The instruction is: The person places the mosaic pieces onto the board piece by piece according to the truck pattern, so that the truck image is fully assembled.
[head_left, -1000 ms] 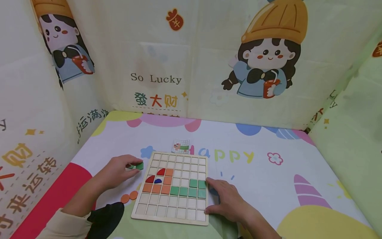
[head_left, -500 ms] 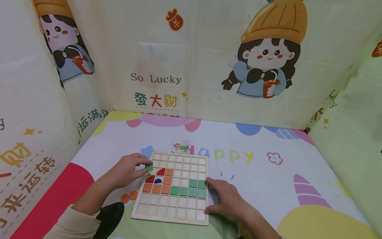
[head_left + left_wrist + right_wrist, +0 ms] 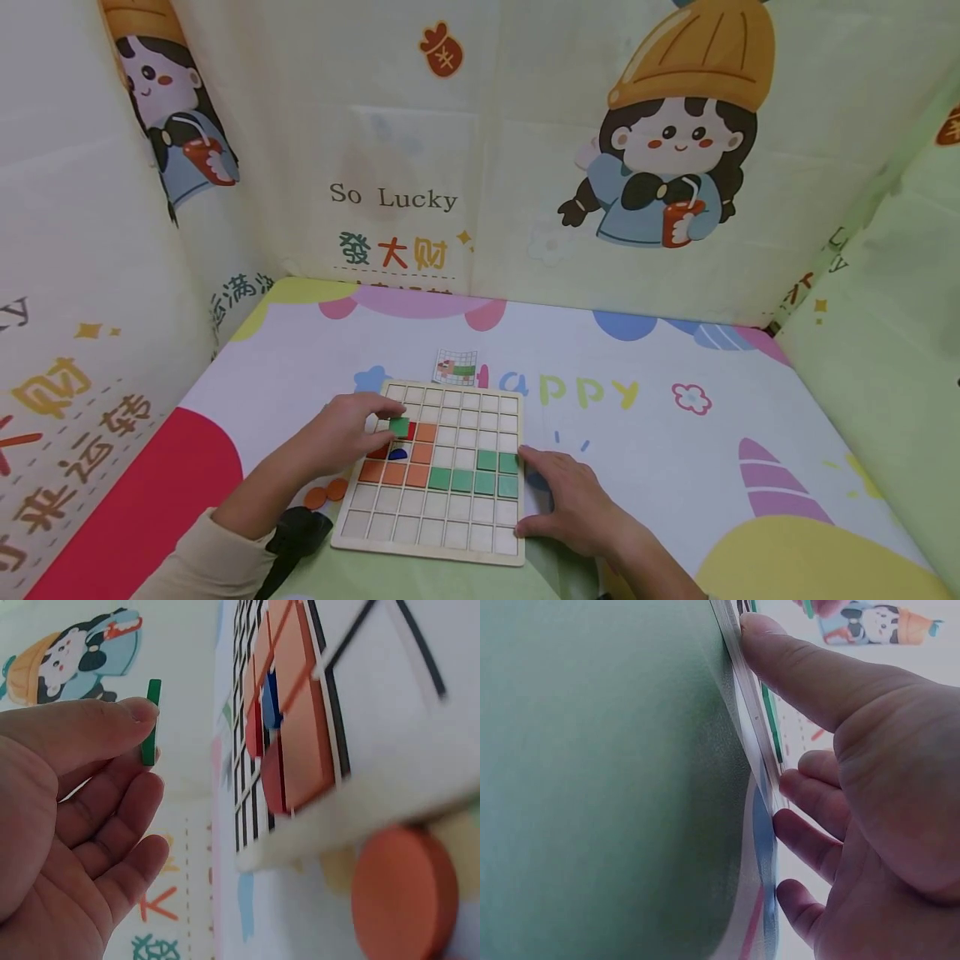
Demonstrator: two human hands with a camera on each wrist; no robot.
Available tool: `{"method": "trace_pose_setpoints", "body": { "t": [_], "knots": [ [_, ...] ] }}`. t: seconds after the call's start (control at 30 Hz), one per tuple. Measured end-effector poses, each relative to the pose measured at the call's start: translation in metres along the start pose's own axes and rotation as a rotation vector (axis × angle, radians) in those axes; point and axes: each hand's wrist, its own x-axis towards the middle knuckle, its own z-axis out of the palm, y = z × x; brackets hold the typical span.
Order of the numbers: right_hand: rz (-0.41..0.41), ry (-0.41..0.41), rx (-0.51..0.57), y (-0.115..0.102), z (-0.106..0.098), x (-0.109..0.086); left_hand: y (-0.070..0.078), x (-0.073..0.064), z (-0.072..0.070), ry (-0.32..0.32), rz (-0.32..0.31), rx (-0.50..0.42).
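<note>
In the head view, my left hand (image 3: 337,435) pinches a green square tile (image 3: 399,427) between thumb and fingers, over the left part of the wooden grid board (image 3: 427,532). Seen edge-on in the left wrist view, the tile (image 3: 152,724) is clear of the board. Orange squares (image 3: 417,475), a blue half-round piece (image 3: 398,454) and red quarter-round pieces, partly covered by the hand and tile, fill some left cells. Several green squares (image 3: 484,482) sit in cells to the right. My right hand (image 3: 573,504) touches the board's right edge with thumb and forefinger, its fingers extended.
Two orange discs (image 3: 315,498) lie on the printed cloth left of the board. Behind the board's far edge is a small picture card (image 3: 455,367) with a coloured grid pattern. Printed fabric walls (image 3: 525,150) surround the table.
My left hand has carried the green tile rightward, from beside the board's left edge to above its left cells. The right hand has stayed at the board's right edge.
</note>
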Motion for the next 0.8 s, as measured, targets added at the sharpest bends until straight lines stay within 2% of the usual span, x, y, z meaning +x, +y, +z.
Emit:
{"method": "trace_pose_setpoints", "body": {
  "t": [0.2,0.4,0.6,0.8],
  "knots": [
    [0.002,-0.002,0.003,0.0,0.0,0.0,0.007,0.004,0.006,-0.029,0.018,-0.042],
    [-0.01,0.009,-0.013,0.0,0.001,0.0,0.015,0.01,0.013,-0.056,0.032,-0.035],
    [-0.016,0.016,-0.017,0.002,0.001,0.0,0.019,0.015,0.021,-0.07,0.074,-0.057],
    [-0.015,0.01,-0.01,0.002,0.001,0.0,0.024,0.019,0.03,-0.088,0.078,-0.083]
  ]
}}
